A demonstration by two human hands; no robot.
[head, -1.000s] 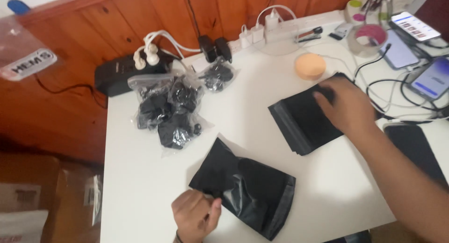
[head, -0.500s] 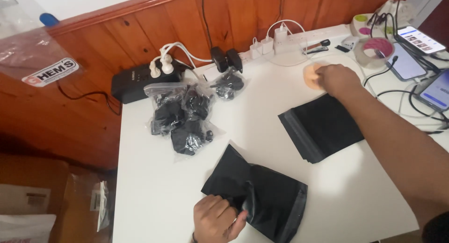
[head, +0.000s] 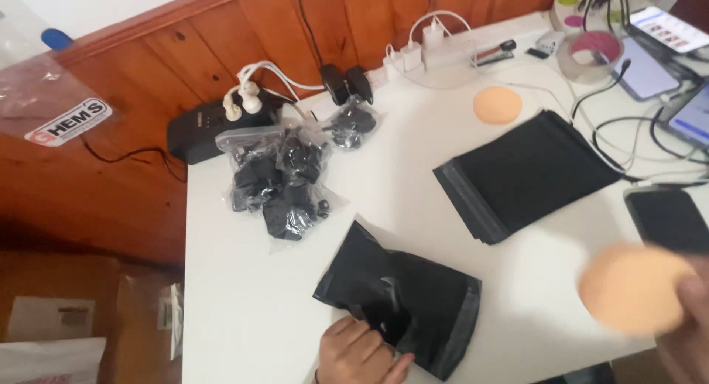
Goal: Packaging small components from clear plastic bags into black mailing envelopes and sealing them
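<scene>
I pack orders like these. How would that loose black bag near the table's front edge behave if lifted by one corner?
The black bag looks thin and creased, so it would probably flop. Its glossy film may slip under the left hand. It looks nearly flat, so probably light.

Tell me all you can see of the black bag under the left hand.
The black bag is a flat, glossy plastic-looking mailer, creased and slightly puffed, lying askew on the white table near its front edge. Its right end shows a grey strip along the edge. The left hand presses on its lower left part. It lies apart from the stack of bags.
</scene>
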